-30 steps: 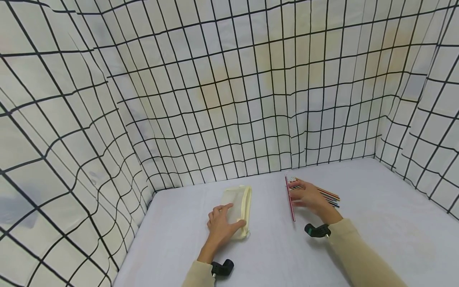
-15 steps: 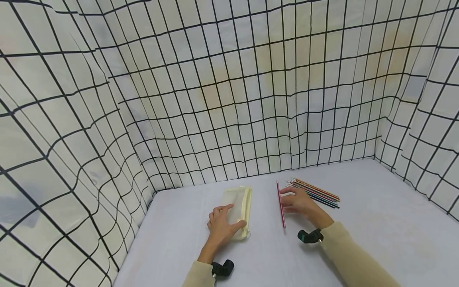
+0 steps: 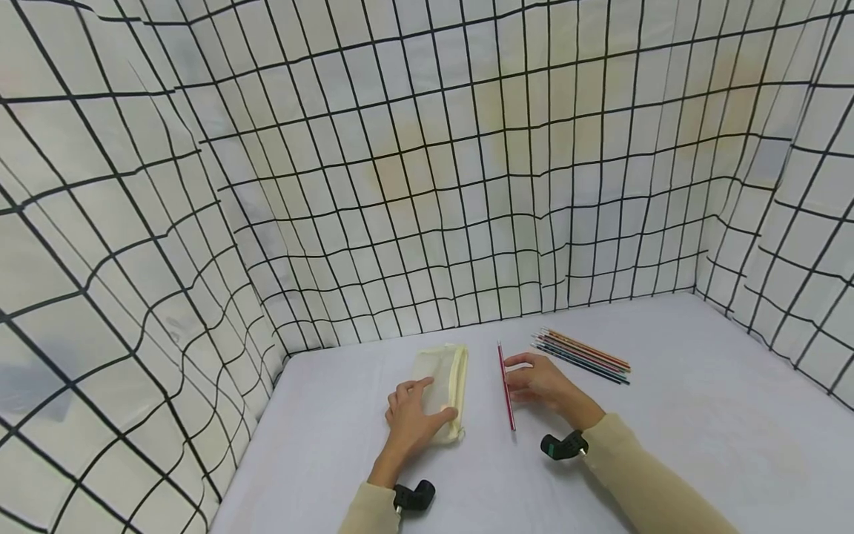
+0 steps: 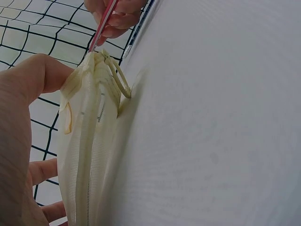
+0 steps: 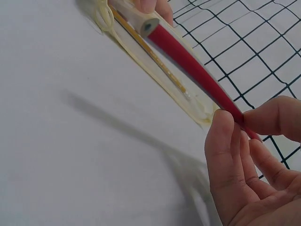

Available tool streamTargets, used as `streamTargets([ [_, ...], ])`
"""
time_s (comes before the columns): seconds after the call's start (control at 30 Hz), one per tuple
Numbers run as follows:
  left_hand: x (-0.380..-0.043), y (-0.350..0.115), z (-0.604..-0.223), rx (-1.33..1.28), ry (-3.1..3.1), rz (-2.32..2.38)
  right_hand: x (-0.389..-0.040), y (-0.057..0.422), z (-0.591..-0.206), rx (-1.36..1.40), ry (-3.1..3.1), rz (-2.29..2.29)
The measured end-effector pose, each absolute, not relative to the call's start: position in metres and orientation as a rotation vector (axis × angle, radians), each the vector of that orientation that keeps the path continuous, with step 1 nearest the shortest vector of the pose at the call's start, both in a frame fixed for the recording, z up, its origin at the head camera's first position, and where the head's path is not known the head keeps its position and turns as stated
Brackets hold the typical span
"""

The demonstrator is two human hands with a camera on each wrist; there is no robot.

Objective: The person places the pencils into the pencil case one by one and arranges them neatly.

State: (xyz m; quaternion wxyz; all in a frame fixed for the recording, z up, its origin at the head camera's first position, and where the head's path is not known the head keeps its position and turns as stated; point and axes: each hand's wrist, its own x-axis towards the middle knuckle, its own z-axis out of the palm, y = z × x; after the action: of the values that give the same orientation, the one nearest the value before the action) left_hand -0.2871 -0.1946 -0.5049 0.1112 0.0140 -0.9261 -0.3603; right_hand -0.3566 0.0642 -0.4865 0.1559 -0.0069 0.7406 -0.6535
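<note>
A pale yellow mesh zip pouch [image 3: 440,371] lies left of centre on the white table. My left hand [image 3: 408,423] holds it, thumb over the zipped edge and fingers spread on the other side. In the left wrist view the pouch [image 4: 84,155] bulges between thumb and fingers. Right of the pouch, my right hand [image 3: 543,386] pinches a red pencil [image 3: 505,386] between thumb and fingertips, apart from the pouch. Its flat end faces the camera in the right wrist view, where a yellow pencil-like stick [image 5: 150,54] shows along the pouch's opening.
Several coloured pencils [image 3: 583,356] lie in a loose bundle at the back right, beyond my right hand. White cloth walls [image 3: 427,185] with a black grid enclose the table [image 3: 320,445] at the back and sides.
My right hand has carried the red pencil leftward, away from the pencil bundle and closer to the pouch. My left hand and the pouch have stayed in place.
</note>
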Motion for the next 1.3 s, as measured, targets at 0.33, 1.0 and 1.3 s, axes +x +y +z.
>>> streamTargets([
  [0.33, -0.287, -0.194, -0.503, 0.033, -2.699, -1.057, -0.361, 0.044, -0.488, -0.016, 2.091, -1.847],
  [1.0, -0.288, -0.195, -0.502, 0.041, -2.706, -1.043, -0.372, 0.006, -0.484, 0.009, 2.06, -1.78],
  [1.3, -0.289, -0.195, -0.503, 0.059, -2.721, -1.044, -0.375, -0.008, -0.481, 0.059, 2.057, -1.783],
])
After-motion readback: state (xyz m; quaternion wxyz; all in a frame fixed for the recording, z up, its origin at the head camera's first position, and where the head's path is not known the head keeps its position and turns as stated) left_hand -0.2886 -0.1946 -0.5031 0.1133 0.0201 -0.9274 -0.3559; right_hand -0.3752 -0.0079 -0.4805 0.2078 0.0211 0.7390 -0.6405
